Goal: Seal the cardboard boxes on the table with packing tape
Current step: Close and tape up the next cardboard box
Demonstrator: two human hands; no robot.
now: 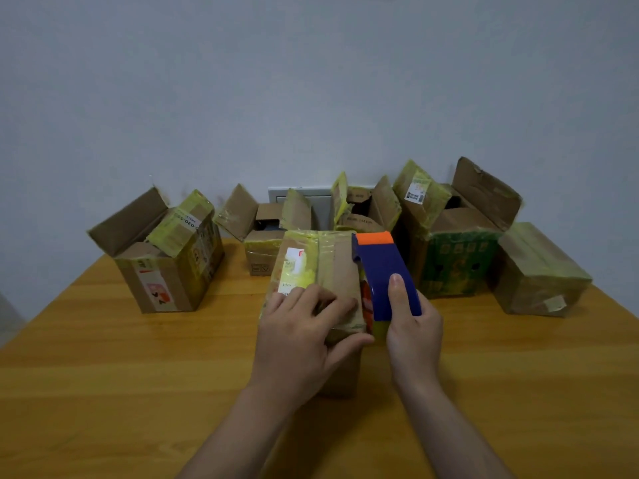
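On top of the near box [321, 271], the left hand [301, 337] presses with fingers spread, pinning it shut. Just right of it the right hand [413, 328] clasps the tape dispenser [382, 271]; a strip [326, 252] seems laid down its middle. Next: cut it cleanly at the box's front.

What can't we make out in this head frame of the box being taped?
- Head view: near end of the box top seam, covered by the left hand.
- Tape roll: hidden by the tape dispenser body and right hand.
- Insides of the open boxes at the back: dark, screened by flaps.
- Label print: too small and blurred.
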